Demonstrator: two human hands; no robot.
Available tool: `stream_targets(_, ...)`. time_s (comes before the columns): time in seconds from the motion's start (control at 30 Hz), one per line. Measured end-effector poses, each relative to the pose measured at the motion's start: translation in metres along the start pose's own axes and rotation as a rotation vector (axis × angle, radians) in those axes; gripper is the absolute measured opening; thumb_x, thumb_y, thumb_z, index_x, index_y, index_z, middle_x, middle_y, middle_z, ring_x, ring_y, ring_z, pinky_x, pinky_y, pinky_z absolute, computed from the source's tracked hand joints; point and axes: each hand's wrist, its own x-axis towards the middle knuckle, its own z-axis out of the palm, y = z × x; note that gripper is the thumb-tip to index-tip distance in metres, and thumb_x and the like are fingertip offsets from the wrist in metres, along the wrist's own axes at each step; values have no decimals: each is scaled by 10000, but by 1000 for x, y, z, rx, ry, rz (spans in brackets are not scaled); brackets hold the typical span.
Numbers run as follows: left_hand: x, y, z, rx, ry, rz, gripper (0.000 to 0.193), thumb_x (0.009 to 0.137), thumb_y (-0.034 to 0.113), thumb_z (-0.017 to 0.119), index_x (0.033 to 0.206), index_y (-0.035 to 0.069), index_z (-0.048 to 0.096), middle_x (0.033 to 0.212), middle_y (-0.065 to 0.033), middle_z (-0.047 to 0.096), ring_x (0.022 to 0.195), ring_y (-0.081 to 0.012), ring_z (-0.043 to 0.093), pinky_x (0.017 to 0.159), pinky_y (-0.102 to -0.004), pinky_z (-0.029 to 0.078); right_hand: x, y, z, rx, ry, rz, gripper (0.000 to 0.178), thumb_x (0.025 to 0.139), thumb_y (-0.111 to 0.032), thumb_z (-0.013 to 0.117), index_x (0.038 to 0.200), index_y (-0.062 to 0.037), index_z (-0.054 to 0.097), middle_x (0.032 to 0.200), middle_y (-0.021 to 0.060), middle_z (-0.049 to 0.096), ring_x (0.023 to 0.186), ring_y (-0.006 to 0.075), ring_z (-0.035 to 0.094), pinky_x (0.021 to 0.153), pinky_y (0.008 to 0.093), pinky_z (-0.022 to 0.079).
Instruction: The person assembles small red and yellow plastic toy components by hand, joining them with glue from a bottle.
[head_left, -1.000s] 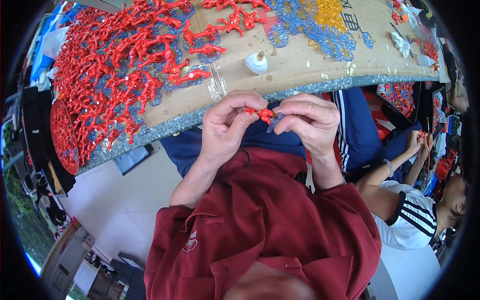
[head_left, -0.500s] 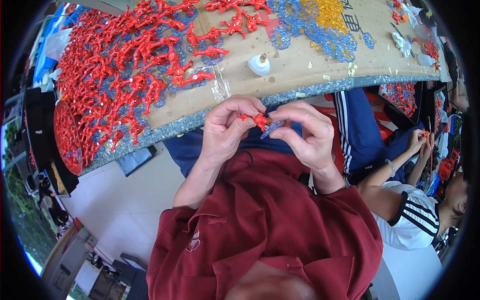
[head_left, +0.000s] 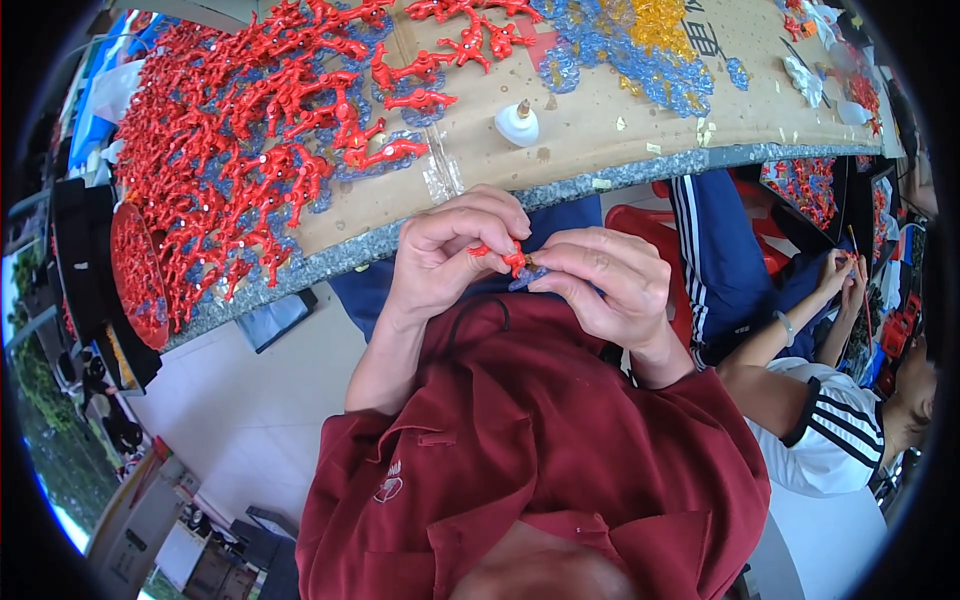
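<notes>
Close to the table's near edge, my left hand [head_left: 455, 255] pinches a small red plastic figure [head_left: 513, 259] between thumb and fingers. My right hand [head_left: 608, 285] is closed on a translucent blue plastic piece [head_left: 527, 278], held against the figure's right side. Fingertips hide much of both parts, so I cannot tell whether they are joined. Beyond my hands, a white squeeze bottle with a brown tip [head_left: 517, 124] stands upright on the cardboard.
Many red figures [head_left: 270, 170] with blue pieces cover the table's left side. Loose blue pieces [head_left: 660, 85] and yellow pieces [head_left: 660, 30] lie at the back. Cardboard [head_left: 590, 130] covers the stone-edged table [head_left: 640, 175]. At right, a co-worker in a white shirt [head_left: 825, 435] handles something small.
The red figure and blue piece have turned between my fingers, the blue piece now lying lower and flatter. My left hand has shifted slightly left. The bottle has stayed in place.
</notes>
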Motion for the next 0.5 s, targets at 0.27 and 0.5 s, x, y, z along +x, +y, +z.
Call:
stream_targets(0.27, 2, 5, 1, 150, -54, 28, 110, 653, -45, 660, 733, 10, 608, 798, -95, 622, 834, -225, 573, 703, -312, 477, -4, 8, 3, 26, -27, -88, 254, 573, -32, 742, 793, 18, 625, 738, 119, 621, 592, 228, 606, 513, 291, 475)
stream_targets(0.5, -3, 19, 1, 194, 21, -12, 108, 670, -30, 656, 764, 9, 619, 809, -85, 623, 818, -217, 572, 694, -305, 471, -1, 12, 11, 118, -19, -72, 248, 592, -39, 740, 810, 16, 636, 760, 129, 635, 626, 226, 627, 543, 289, 496)
